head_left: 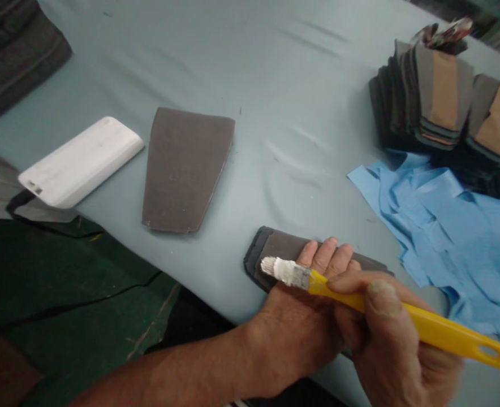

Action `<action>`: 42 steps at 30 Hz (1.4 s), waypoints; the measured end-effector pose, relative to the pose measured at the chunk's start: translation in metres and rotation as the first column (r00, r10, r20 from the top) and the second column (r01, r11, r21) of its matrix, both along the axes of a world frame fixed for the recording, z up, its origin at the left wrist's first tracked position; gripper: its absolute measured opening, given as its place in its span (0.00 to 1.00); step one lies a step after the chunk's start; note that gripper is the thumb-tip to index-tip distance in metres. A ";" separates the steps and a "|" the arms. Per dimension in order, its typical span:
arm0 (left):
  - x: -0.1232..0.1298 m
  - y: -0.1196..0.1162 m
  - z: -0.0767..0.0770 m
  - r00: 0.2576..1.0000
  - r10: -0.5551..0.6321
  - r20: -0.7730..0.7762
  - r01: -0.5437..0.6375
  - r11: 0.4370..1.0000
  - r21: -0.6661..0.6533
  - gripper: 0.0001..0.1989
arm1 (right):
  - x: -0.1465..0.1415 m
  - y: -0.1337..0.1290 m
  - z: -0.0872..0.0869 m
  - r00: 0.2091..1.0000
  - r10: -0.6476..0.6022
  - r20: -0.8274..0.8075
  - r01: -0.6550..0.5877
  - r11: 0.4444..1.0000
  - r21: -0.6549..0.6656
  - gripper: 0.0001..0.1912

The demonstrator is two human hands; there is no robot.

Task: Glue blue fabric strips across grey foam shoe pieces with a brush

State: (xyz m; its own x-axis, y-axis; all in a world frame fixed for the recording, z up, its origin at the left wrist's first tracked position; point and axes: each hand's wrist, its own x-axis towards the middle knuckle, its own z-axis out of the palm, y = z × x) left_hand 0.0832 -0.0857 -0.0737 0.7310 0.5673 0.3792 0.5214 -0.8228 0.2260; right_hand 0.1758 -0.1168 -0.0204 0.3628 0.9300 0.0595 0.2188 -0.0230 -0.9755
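Note:
My left hand [301, 316] lies flat with its fingers on a dark grey fabric piece [284, 249], which has a black edge at its left end. My right hand [389, 333] grips a yellow-handled brush [428, 322] just above the back of my left hand. Its bristles [279, 270] are caked white and point left. The brush hides part of the grey piece. A trapezoid of grey fabric [184, 169] lies farther up the table, left of both hands, and beyond it is a white rounded block [80, 161].
The work surface is a pale blue-grey sheet [275, 113]. Stacks of dark pieces with tan strips [423, 96] stand at the upper right above crumpled blue sheets [445, 226]. Dark folded cloth [16, 62] lies at the top left. Beyond the table's near edge is green flooring [63, 282].

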 end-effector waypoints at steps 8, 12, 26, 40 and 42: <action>0.002 0.001 -0.002 1.000 0.001 0.005 -0.001 1.000 0.009 0.25 | -0.002 0.002 -0.007 0.979 -0.053 0.198 0.060 0.998 -0.030 0.19; 0.004 0.000 -0.003 1.000 -0.001 -0.017 0.001 1.000 0.015 0.26 | -0.001 0.005 -0.011 0.964 -0.078 0.254 0.082 0.997 -0.004 0.17; 0.005 0.001 -0.001 0.998 0.009 0.058 -0.011 0.999 0.033 0.24 | -0.013 0.024 -0.002 0.971 -0.208 0.115 0.208 0.978 0.020 0.18; 0.003 -0.002 -0.002 0.999 0.021 0.026 -0.022 0.999 0.029 0.26 | -0.008 0.013 -0.004 0.992 -0.029 0.120 0.033 0.999 -0.026 0.20; 0.003 -0.003 -0.002 1.000 0.020 0.021 -0.021 0.999 0.026 0.25 | -0.007 0.013 -0.002 0.995 -0.051 0.086 0.056 0.997 -0.055 0.21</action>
State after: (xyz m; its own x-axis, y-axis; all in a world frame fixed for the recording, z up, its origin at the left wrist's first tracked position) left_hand 0.0864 -0.0883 -0.0753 0.7111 0.5717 0.4093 0.5334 -0.8179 0.2158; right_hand 0.1689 -0.1040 -0.0226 0.4077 0.9123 0.0387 0.2970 -0.0924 -0.9504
